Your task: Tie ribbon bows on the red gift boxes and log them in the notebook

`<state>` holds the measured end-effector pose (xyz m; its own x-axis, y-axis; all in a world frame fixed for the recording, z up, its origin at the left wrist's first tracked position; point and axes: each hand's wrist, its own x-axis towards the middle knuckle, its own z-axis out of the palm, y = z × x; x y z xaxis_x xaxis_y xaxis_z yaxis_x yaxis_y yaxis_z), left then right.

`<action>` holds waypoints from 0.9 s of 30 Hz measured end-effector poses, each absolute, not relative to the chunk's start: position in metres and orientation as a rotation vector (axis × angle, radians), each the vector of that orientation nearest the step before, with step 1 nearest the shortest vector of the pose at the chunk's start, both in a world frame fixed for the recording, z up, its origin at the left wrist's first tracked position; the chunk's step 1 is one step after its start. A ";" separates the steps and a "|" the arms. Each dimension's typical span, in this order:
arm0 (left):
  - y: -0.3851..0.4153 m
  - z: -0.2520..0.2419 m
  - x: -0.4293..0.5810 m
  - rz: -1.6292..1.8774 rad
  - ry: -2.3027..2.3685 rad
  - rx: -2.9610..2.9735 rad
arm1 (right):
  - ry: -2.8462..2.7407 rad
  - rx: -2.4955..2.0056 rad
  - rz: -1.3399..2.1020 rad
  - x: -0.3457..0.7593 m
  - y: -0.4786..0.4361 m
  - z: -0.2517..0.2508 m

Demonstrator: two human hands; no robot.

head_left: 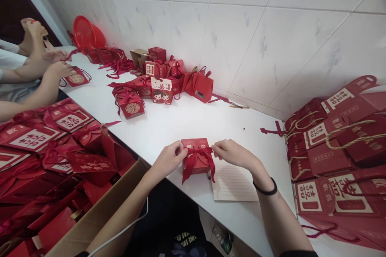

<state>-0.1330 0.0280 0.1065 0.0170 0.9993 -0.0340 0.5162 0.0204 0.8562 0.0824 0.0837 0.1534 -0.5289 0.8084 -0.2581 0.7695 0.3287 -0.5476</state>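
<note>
A small red gift box (196,164) stands on the white table near its front edge. A dark red ribbon (189,164) is tied in a bow on its front, with two tails hanging down. My left hand (170,156) pinches the bow's left loop between thumb and fingers. On the other side my right hand (227,151) has its fingers closed on the right loop. Beside the box, partly under my right forearm, lies a lined notepad (233,182).
Red gift boxes (132,106) and loose ribbons (120,65) cluster along the tiled wall. A red basin (87,34) stands far left, near other people's hands (58,70). A carton (120,196) full of red boxes is at left; red gift bags (328,148) are stacked right.
</note>
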 end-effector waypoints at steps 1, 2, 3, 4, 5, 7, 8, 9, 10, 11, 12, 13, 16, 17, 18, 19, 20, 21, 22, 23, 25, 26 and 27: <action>0.028 0.108 -0.132 0.900 1.628 1.618 | -2.502 -1.583 0.762 0.080 0.079 0.155; 0.028 0.109 -0.132 0.959 1.657 1.670 | -2.482 -1.636 0.543 0.077 0.073 0.157; 0.028 0.111 -0.131 1.025 1.667 1.736 | -2.472 -1.628 0.371 0.073 0.066 0.158; 0.029 0.112 -0.129 1.077 1.652 1.814 | -2.491 -1.553 0.271 0.067 0.058 0.158; 0.030 0.113 -0.128 1.094 1.611 1.894 | -2.542 -1.420 0.230 0.061 0.050 0.156; 0.032 0.114 -0.126 1.031 1.505 2.003 | -2.682 -1.108 0.190 0.047 0.033 0.150; 0.034 0.114 -0.125 0.986 1.466 2.024 | -2.732 -1.003 0.133 0.041 0.026 0.146; 0.035 0.114 -0.124 0.951 1.441 2.030 | -2.764 -0.940 0.057 0.036 0.021 0.141; 0.037 0.113 -0.124 0.929 1.428 2.025 | -2.780 -0.908 -0.030 0.032 0.016 0.137; 0.038 0.113 -0.123 0.921 1.424 2.012 | -2.787 -0.890 -0.111 0.029 0.013 0.134; 0.040 0.112 -0.123 0.922 1.423 1.997 | -2.786 -0.868 -0.175 0.026 0.011 0.131; 0.041 0.111 -0.124 0.929 1.425 1.982 | -2.780 -0.835 -0.225 0.025 0.011 0.129; 0.042 0.109 -0.123 0.950 1.447 1.937 | -2.729 -0.761 -0.335 0.021 0.011 0.124; 0.043 0.109 -0.123 0.953 1.456 1.929 | -2.710 -0.749 -0.363 0.020 0.011 0.123; 0.043 0.108 -0.122 0.951 1.466 1.924 | -2.695 -0.740 -0.389 0.019 0.011 0.121; 0.043 0.108 -0.121 0.945 1.479 1.920 | -2.680 -0.727 -0.412 0.019 0.012 0.120; 0.043 0.107 -0.120 0.935 1.493 1.917 | -2.665 -0.708 -0.431 0.018 0.012 0.119; 0.042 0.106 -0.119 0.928 1.508 1.913 | -2.647 -0.683 -0.448 0.017 0.013 0.117; 0.042 0.106 -0.118 0.920 1.521 1.908 | -2.623 -0.656 -0.467 0.017 0.013 0.116; 0.042 0.105 -0.117 0.915 1.530 1.901 | -2.591 -0.632 -0.488 0.016 0.014 0.115; 0.042 0.103 -0.116 0.912 1.537 1.887 | -2.521 -0.599 -0.528 0.016 0.015 0.112; 0.042 0.102 -0.116 0.913 1.540 1.880 | -2.496 -0.592 -0.540 0.015 0.016 0.110; 0.042 0.101 -0.116 0.915 1.544 1.872 | -2.485 -0.586 -0.542 0.015 0.017 0.109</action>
